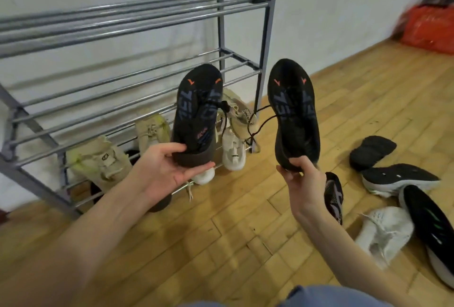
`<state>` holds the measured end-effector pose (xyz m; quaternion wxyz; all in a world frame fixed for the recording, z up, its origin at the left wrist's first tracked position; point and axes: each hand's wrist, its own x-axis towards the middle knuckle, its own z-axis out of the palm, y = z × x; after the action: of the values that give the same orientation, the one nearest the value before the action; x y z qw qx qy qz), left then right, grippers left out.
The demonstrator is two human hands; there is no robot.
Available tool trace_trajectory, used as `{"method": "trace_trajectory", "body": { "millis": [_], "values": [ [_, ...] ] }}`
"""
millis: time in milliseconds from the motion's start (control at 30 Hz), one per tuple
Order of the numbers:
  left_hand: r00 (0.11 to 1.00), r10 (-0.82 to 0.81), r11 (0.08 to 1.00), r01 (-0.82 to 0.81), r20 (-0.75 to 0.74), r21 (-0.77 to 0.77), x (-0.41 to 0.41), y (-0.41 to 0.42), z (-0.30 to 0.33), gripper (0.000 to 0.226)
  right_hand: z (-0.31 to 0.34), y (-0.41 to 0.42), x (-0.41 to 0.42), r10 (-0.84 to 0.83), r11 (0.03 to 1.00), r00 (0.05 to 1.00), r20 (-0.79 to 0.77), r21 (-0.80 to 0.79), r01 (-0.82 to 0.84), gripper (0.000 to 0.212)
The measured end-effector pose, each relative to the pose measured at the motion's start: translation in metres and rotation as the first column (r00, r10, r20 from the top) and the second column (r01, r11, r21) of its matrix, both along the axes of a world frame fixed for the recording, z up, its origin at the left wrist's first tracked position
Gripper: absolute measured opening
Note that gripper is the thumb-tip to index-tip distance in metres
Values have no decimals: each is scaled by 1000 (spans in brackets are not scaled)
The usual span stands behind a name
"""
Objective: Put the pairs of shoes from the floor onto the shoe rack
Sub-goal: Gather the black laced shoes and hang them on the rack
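My left hand (169,171) grips the heel of a black sneaker (196,110), held upright with its toe up in front of the grey metal shoe rack (137,24). My right hand (303,179) grips the heel of the matching black sneaker (293,110), raised the same way to the right of the rack. Their black laces dangle between them. On the rack's bottom shelf sit beige sneakers (103,161) and a white shoe (233,154). The upper shelves hold nothing.
On the wooden floor at the right lie black shoes with white soles (398,179), a black insole (372,153), a white sneaker (385,233) and a dark patterned shoe (333,196). A red bag (430,29) sits by the far wall.
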<state>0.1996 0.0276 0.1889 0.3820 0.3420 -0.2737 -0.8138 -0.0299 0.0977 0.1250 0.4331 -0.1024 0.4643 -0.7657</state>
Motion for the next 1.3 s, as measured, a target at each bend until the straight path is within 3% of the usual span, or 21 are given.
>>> {"method": "trace_trajectory", "body": {
  "millis": [333, 533, 733, 933, 1300],
  "values": [
    [999, 40, 995, -40, -9, -92, 5, -13, 24, 67, 62, -25, 10, 160, 973, 985, -64, -155, -168, 19],
    [993, 119, 989, -120, -22, -91, 4, -32, 43, 45, 87, -62, 3, 218, 960, 974, -54, -168, -224, 17],
    [987, 159, 983, -160, -18, -88, -13, -56, 52, 37, 107, -125, -6, 297, 949, 950, -92, -82, -305, 27],
    [972, 235, 968, -237, -27, -79, -41, -79, 53, 13, 113, -179, -4, 367, 929, 923, -115, 7, -369, 31],
    [938, 347, 938, -347, -4, 2, -74, -132, 46, 21, 100, -227, -13, 347, 934, 934, -87, 121, -336, 38]
  ]
}}
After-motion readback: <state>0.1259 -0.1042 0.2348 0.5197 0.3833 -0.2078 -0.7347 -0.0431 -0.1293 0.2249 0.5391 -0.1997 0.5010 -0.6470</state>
